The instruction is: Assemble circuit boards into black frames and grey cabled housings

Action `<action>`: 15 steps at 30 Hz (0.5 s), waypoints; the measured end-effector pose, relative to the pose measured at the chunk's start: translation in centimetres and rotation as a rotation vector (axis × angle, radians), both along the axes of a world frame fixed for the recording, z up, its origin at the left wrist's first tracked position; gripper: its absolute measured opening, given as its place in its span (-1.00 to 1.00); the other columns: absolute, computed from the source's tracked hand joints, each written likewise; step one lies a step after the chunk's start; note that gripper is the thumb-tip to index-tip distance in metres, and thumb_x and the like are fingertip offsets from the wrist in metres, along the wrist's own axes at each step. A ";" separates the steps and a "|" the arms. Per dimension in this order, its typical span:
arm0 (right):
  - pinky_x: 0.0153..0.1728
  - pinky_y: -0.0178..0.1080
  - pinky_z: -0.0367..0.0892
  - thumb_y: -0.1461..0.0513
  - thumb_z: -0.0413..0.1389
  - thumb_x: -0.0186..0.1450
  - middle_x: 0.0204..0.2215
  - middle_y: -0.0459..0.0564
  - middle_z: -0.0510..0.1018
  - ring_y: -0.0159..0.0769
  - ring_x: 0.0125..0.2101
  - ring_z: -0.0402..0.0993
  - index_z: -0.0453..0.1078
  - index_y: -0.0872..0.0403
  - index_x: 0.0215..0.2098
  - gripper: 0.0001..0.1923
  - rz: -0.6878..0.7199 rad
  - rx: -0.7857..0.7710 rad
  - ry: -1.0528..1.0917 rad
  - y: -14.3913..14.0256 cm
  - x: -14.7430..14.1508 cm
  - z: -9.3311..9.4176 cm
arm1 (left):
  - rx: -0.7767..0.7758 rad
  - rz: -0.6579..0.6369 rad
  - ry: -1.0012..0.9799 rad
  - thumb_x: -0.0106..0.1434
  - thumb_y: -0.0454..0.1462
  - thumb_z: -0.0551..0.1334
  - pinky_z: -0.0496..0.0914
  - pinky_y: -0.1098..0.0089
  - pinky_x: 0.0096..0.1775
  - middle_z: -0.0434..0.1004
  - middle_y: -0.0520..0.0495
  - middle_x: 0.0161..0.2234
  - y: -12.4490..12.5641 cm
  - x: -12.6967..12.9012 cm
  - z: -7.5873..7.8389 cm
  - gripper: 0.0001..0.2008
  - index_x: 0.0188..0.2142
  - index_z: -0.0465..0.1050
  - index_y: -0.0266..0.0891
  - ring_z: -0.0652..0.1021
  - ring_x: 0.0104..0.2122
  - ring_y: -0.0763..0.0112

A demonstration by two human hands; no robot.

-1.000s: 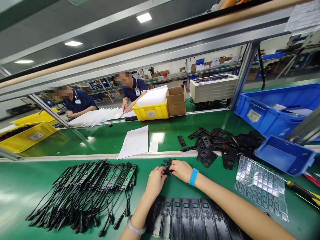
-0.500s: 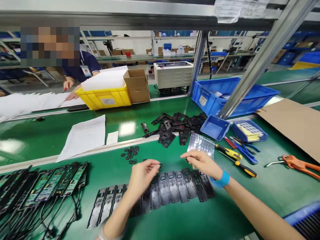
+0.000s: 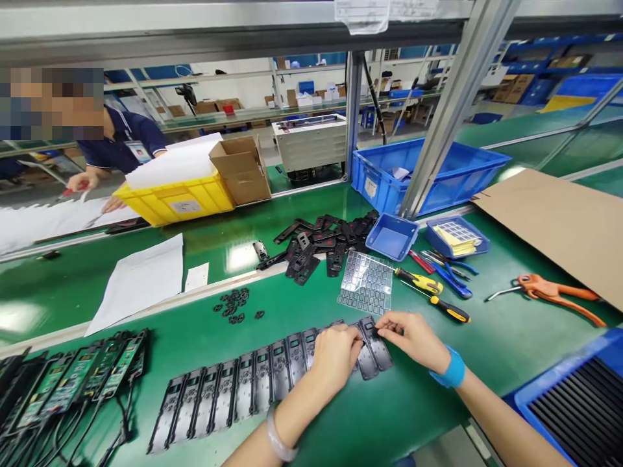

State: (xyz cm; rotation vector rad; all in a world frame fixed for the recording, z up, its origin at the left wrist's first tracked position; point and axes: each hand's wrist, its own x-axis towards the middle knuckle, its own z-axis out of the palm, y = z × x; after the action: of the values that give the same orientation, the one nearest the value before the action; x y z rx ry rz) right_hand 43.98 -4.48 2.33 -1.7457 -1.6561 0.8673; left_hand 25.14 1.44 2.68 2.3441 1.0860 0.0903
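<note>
Here, black panels (image 3: 261,379) are being reached at their row's right end by left hand (image 3: 335,353) and right hand (image 3: 413,338), fingers bent; whether anything is being grasped cannot be told.

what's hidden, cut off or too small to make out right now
All in the head view:
- Whether the left hand grips anything: its curled fingers hide it.
- What the right hand may pinch: too small and dark.
- Parts of some black casings: covered by the left hand.
- How many circuit boards: cut off by the left edge.
- Text on the large paper sheet: too small and faint.
</note>
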 end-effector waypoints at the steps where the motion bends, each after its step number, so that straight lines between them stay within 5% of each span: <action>1: -0.47 -0.30 0.17 0.23 0.06 0.26 -0.52 -0.10 0.48 -0.35 -0.52 0.32 0.44 0.08 -0.37 -0.87 0.009 0.005 -0.013 0.1 0.0 -0.1 | 0.017 -0.002 0.012 0.25 -0.33 0.18 0.28 0.36 -0.28 0.51 0.00 -0.32 -0.1 0.1 -0.1 -0.88 -0.31 0.51 -0.17 0.51 -0.26 0.26; 9: -0.39 -0.32 0.18 0.42 0.08 0.20 -0.43 -0.06 0.42 -0.35 -0.42 0.33 0.43 0.10 -0.42 -0.86 0.092 0.039 -0.118 0.3 -0.7 -1.1 | 0.134 -0.014 0.100 0.30 -0.31 0.16 0.30 0.36 -0.29 0.44 -0.01 -0.26 -0.4 0.2 -0.7 -0.88 -0.28 0.48 -0.17 0.48 -0.23 0.29; 15: -0.42 -0.27 0.16 0.39 0.05 0.19 -0.44 -0.06 0.40 -0.30 -0.42 0.33 0.35 0.07 -0.44 -0.88 0.098 0.017 -0.209 0.8 -0.7 -0.8 | -0.001 0.081 -0.203 0.29 -0.32 0.16 0.28 0.41 -0.27 0.45 -0.01 -0.32 -0.1 -2.2 -0.3 -0.86 -0.27 0.52 -0.18 0.47 -0.32 0.39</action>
State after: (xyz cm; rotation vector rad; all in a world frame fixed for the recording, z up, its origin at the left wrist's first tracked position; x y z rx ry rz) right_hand 43.30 -3.64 1.56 -1.8078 -1.8914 0.7313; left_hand 22.99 1.32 2.34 2.2332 1.0781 0.3499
